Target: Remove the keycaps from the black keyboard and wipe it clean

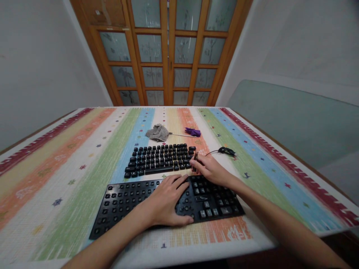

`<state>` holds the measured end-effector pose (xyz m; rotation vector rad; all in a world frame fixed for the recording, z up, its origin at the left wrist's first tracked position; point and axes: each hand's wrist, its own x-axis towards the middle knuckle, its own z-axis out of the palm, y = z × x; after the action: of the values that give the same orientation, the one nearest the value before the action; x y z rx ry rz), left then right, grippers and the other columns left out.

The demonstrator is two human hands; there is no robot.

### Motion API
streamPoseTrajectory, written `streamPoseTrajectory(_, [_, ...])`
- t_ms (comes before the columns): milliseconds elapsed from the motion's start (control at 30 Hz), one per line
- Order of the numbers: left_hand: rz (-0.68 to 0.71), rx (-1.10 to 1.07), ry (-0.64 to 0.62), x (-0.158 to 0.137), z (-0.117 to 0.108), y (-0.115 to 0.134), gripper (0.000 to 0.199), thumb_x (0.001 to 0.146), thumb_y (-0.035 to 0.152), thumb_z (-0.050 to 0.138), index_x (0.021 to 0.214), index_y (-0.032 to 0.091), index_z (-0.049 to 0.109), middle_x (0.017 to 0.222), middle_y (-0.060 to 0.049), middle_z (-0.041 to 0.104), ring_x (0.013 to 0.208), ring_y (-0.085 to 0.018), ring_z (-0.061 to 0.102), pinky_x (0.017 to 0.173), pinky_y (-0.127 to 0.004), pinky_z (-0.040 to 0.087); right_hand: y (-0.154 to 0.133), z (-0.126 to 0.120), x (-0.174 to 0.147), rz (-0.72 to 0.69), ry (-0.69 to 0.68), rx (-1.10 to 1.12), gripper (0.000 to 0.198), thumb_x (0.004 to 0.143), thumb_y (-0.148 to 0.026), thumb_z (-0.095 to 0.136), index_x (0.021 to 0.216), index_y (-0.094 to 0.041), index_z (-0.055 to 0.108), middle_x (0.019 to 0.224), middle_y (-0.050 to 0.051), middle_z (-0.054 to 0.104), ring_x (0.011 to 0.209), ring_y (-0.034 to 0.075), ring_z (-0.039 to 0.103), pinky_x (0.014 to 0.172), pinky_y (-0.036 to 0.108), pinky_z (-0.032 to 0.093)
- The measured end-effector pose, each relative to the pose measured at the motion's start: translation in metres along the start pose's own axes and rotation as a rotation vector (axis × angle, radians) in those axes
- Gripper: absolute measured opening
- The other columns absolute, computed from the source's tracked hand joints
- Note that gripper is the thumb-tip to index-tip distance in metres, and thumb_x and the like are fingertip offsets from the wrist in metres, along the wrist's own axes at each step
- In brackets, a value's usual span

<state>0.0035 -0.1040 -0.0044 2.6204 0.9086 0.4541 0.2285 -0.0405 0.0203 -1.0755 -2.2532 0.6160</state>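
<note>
A black keyboard [126, 200] lies at the table's front edge. Its left and middle parts show bare key sockets, while keycaps still sit on the right part. My left hand [168, 201] rests palm down across its middle, fingers spread. Behind it, loose black keycaps [159, 158] are laid out in rows on the cloth. My right hand [206, 168] is closed in a pinch around a small dark tool [195, 157], held upright at the right end of the loose keycaps. Its exact kind and its lower tip are hard to make out.
A grey cloth [157, 133] and a purple cloth-like bundle [192, 132] lie behind the keycaps, with a thin cord between them. A bundled black cable [227, 151] is to the right. A striped tablecloth [84, 164] covers the table; wooden glass-paned doors [168, 63] stand beyond.
</note>
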Motion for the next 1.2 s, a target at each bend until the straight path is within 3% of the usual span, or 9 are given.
streamPoseTrajectory(200, [-0.006,0.001,-0.009,0.000,0.001,-0.001,0.087,0.066,0.058,0.078,0.139,0.019,0.049,0.151,-0.015,0.044,0.137,-0.038,0.040,0.113,-0.056,0.037,0.016,0.004,0.004,0.116,0.057,0.108,0.050,0.098,-0.061,0.037,0.079,-0.019,0.057,0.061,-0.001,0.058,0.057,0.015,0.055,0.055,0.027,0.042])
streamPoseTrajectory(300, [-0.015,0.013,-0.023,0.000,0.000,0.000,0.088,0.066,0.058,0.078,0.138,0.016,0.050,0.152,-0.015,0.044,0.137,-0.037,0.040,0.113,-0.056,0.036,0.021,0.003,0.003,0.163,0.059,0.190,0.055,0.096,-0.066,0.038,0.082,-0.018,0.060,0.065,0.000,0.061,0.058,0.015,0.056,0.055,0.027,0.043])
streamPoseTrajectory(667, [-0.032,-0.066,-0.018,0.001,-0.005,-0.002,0.092,0.068,0.063,0.077,0.142,0.017,0.045,0.149,-0.017,0.047,0.138,-0.037,0.042,0.113,-0.056,0.037,0.014,-0.014,-0.002,0.153,0.137,0.352,0.049,0.095,-0.062,0.046,0.086,-0.016,0.061,0.071,0.003,0.066,0.056,0.013,0.057,0.056,0.027,0.047])
streamPoseTrajectory(900, [-0.139,-0.303,0.306,0.023,-0.028,-0.002,0.041,0.089,0.040,0.068,0.123,0.021,0.056,0.122,-0.008,0.066,0.113,-0.025,0.062,0.101,-0.045,0.049,0.006,-0.014,-0.005,0.057,0.198,0.520,0.042,0.096,-0.057,0.051,0.093,-0.016,0.062,0.078,0.006,0.070,0.063,0.015,0.063,0.056,0.027,0.049])
streamPoseTrajectory(1000, [-0.200,-0.520,0.289,0.039,-0.033,-0.004,0.036,0.088,0.036,0.069,0.118,0.020,0.057,0.116,-0.008,0.069,0.106,-0.023,0.066,0.093,-0.041,0.053,0.005,-0.015,-0.008,0.000,0.222,0.580,0.039,0.096,-0.055,0.052,0.095,-0.017,0.062,0.080,0.007,0.071,0.064,0.015,0.064,0.057,0.028,0.050])
streamPoseTrajectory(1200, [-0.225,-0.995,0.123,0.068,-0.026,-0.018,0.047,0.077,0.032,0.079,0.113,0.017,0.055,0.100,-0.008,0.070,0.095,-0.021,0.069,0.088,-0.041,0.053,0.007,-0.017,-0.015,-0.052,0.233,0.631,0.037,0.097,-0.055,0.052,0.097,-0.019,0.060,0.081,0.007,0.073,0.063,0.016,0.065,0.058,0.030,0.051])
